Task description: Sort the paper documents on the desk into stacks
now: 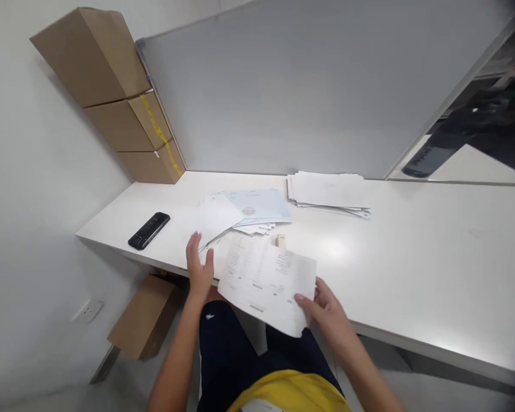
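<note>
A printed sheet of paper (266,280) is pinched at its lower right corner between the thumb and fingers of my right hand (328,312). It is tilted over the front edge of the desk, above my lap. My left hand (200,269) has its fingers apart beside a white sheet (221,217); whether it touches that sheet I cannot tell. Under and beside the white sheet lies a light blue document (264,206) with a round red stamp, on top of more papers. A small beige block (280,241) sits just behind the printed sheet.
A stack of papers (330,191) lies at the back of the white desk (416,257). The black phone (149,230) rests at the left. Cardboard boxes (111,57) are piled in the left corner, beside a grey panel (274,86). Another box (141,320) stands under the desk.
</note>
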`<state>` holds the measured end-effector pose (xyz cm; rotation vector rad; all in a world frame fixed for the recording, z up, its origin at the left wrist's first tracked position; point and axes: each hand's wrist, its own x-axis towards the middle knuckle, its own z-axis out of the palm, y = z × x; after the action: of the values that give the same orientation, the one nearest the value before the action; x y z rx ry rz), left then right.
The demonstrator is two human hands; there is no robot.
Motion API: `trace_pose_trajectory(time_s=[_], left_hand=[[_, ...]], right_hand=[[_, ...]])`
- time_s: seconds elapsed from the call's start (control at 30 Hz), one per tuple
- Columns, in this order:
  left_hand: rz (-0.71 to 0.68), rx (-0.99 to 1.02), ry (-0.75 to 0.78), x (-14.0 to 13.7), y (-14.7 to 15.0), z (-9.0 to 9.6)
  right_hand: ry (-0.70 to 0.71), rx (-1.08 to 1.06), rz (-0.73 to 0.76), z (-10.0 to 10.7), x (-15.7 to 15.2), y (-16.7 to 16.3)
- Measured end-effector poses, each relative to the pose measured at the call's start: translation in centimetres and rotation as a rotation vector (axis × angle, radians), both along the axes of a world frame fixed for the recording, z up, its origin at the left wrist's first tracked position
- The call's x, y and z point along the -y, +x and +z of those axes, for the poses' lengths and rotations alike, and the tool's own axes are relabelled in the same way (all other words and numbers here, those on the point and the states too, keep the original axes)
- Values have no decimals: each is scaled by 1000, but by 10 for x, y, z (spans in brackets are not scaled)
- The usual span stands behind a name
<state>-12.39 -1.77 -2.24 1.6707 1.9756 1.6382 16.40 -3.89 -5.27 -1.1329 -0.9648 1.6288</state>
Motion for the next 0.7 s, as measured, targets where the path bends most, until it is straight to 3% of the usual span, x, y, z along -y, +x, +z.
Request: trace_pose_trajectory(time_s=[0.1,0.2,0.3,0.47,0.63,0.7], left_hand=[[-108,-470,-273,-30,-49,-11],[-108,-577,-341,-41,-67,-17],[10,-567,-256,-39,-60,-19],[102,-482,-11,-14,-34,-11],[339,-166,448,21,3,28],[332,8,403,26,14,43]], right_hand=[[20,164,5,5,-9,18],[42,200,42,20,-9,22],[61,212,43,28,-7,21],[46,253,58,18,-5,24],[49,255,82,14,-6,25],[59,243,78,13,-8,24]])
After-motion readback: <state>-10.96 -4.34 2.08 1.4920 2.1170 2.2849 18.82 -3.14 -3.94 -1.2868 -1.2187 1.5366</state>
